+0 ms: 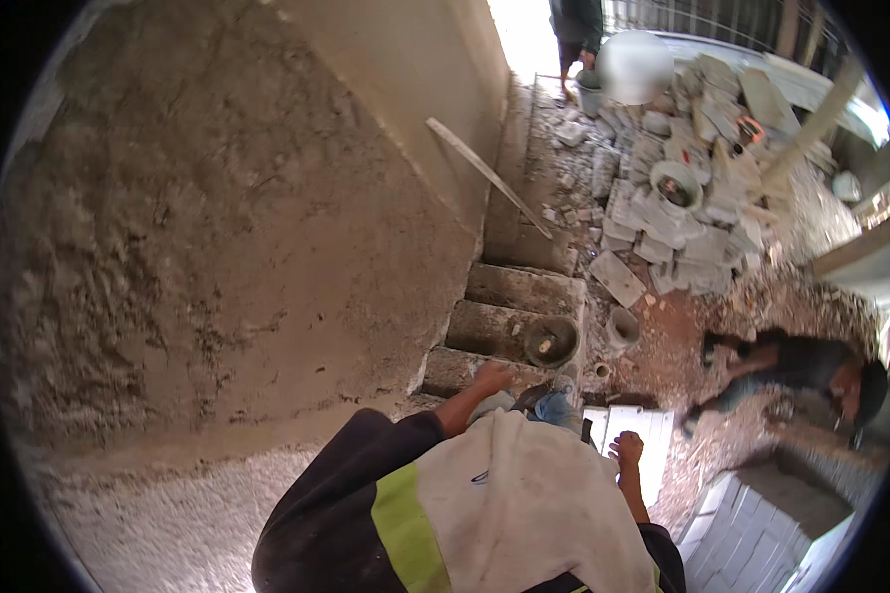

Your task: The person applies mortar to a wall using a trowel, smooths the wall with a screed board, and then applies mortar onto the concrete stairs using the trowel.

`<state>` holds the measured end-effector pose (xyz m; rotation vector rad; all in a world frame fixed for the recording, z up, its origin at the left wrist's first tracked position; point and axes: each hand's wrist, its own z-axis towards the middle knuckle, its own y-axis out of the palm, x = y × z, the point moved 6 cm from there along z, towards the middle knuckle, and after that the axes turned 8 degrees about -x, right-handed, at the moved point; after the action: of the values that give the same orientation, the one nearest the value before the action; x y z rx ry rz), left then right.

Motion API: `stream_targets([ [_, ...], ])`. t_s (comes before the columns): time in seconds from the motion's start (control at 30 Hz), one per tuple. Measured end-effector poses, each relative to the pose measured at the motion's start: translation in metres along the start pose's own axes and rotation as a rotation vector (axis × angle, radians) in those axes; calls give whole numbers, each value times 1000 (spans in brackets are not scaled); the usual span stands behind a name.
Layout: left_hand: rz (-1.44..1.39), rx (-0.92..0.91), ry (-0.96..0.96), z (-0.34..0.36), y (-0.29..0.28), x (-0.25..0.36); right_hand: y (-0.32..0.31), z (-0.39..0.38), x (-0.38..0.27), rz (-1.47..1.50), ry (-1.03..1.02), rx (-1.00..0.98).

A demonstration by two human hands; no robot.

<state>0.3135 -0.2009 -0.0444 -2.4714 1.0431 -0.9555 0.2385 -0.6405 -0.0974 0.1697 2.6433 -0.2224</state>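
My left hand (491, 378) hangs over the concrete steps (494, 331), close to a round mortar-stained bucket (566, 358) standing on one of them. A small pale piece shows inside that bucket. The left fingers are too small and smeared to read, and nothing sticks out of them. On the other side of my body, my right hand (627, 449) is raised above a white panel (653, 435). Its fingers are loosely bent and partly apart, with nothing visible in them. My feet are on the steps, below my light top with dark sleeves.
A partly smooth, partly rough plastered wall (267, 247) rises on my left. A long wooden strip (489, 178) leans there. Rubble (653, 217), another bucket (623, 328) and a pail (676, 186) lie beyond. One person (801, 371) bends at right; another (576, 30) stands far off.
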Motion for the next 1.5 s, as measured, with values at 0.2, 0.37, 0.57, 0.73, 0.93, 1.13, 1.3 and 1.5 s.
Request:
stream_targets([
  [0.2,-314,60,-402,-107,14,-168,27,39,-60,-257,-110,-192],
  [0.37,-502,489,-463,-161,61,-173,43,107,-97,-466,-69,-320],
  [0.57,-1007,393,-450,-143,125,-120,94,175,-149,-730,-369,-400],
  [0.73,-1074,392,-411,-130,136,-101,139,144,-166,-786,-430,-609],
  [0.93,-1174,359,-385,-116,124,-93,146,92,-167,-909,-311,-609],
  [1.13,-1165,287,-363,-100,92,-83,111,91,-169,-818,-341,-457],
  [1.3,-1158,230,-323,-67,57,-85,53,105,-165,-1166,-686,-314],
  [1.5,-1165,137,-297,-11,16,-95,0,120,-119,-1050,-373,-37],
])
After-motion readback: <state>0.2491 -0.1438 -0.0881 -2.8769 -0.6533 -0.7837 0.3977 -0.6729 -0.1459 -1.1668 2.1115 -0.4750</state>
